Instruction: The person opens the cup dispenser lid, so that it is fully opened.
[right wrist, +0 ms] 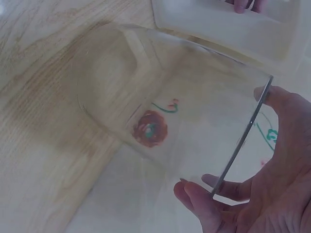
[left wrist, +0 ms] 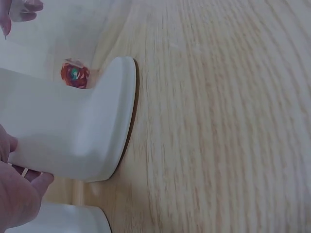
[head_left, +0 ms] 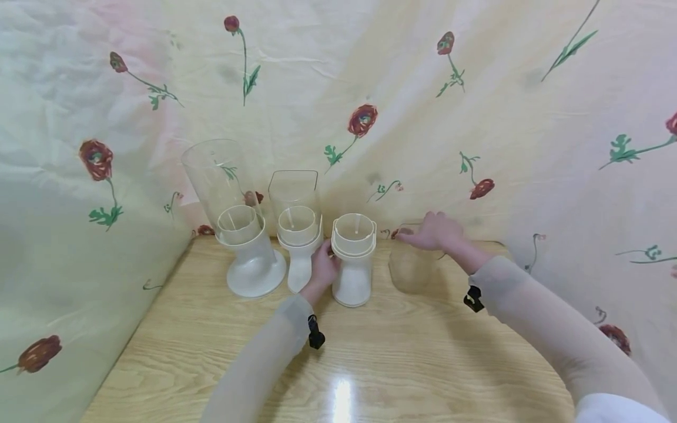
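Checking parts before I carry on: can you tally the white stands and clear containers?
White stands: 3
Clear containers: 3 (2 on stands, 1 in the right hand)
Total: 6

Bright head view, white glare on wooden table (head_left: 402,364), soft shadow beside right sleeve (head_left: 555,341), hazy wrist views

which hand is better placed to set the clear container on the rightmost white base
Probably the right hand: it grips the clear container at its rim, while the left hand holds the rightmost white base.
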The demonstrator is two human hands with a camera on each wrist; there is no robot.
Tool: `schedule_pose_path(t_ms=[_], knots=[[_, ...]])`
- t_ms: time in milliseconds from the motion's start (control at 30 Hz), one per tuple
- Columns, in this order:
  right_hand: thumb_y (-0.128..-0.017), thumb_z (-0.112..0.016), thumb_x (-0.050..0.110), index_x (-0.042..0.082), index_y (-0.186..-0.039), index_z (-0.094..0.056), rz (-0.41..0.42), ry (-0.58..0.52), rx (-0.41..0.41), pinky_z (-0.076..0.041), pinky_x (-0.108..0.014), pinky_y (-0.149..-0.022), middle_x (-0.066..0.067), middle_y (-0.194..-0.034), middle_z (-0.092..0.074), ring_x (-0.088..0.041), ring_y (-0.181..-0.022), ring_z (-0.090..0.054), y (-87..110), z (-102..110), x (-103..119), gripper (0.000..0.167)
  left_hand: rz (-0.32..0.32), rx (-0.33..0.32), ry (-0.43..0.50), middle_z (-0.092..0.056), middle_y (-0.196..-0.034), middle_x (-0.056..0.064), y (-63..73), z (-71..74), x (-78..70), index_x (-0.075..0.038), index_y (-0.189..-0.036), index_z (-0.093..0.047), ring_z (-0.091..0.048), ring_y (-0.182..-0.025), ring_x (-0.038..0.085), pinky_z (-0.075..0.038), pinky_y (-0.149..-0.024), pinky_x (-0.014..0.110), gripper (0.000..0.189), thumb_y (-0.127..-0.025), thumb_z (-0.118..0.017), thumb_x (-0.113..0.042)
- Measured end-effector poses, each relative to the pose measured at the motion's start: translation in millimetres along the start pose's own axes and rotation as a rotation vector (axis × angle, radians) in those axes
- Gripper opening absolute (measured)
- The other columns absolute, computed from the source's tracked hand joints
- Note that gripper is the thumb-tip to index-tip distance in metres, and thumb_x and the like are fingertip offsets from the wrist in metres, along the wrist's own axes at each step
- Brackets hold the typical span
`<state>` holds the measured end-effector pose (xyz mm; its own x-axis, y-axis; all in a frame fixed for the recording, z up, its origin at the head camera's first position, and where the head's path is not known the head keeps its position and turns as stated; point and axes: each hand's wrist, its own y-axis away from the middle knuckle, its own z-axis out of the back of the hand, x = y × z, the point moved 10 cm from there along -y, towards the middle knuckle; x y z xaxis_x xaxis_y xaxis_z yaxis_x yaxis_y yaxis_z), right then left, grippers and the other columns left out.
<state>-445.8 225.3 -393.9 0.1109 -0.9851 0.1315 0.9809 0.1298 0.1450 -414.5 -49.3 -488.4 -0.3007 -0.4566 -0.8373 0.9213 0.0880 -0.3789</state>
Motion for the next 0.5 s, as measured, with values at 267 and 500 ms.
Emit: schedule_pose_path(t_ms=[267, 500], knots=[[-0.086, -0.053, 0.086, -0.014, -0.132, -0.057, -0.006, 0.009, 0.003, -0.059, -0.054, -0.079, -0.037, -0.128, -0.060, -0.046, -0.105, -0.065, -2.6, -10, 1, 0.110, 0.053, -0.008, 0.008, -0.075, -0.116, 0.027, -4.8, -1.7, 5.2, 0.007, -0.121, -0.066, -0.073, -0.111, 0.043, -0.064, -0.101, 0.050, 0.028, -0.092, -0.065, 0.009], [-0.086, -0.054, 0.086, -0.017, -0.137, -0.051, -0.005, 0.009, 0.017, -0.061, -0.056, -0.082, -0.039, -0.132, -0.058, -0.047, -0.110, -0.065, -5.5, -15, 4, 0.115, 0.082, -0.047, 0.038, -0.074, -0.114, 0.027, -7.4, -1.7, 8.4, 0.007, -0.118, -0.066, -0.073, -0.110, 0.042, -0.065, -0.097, 0.047, 0.023, -0.095, -0.065, 0.006]])
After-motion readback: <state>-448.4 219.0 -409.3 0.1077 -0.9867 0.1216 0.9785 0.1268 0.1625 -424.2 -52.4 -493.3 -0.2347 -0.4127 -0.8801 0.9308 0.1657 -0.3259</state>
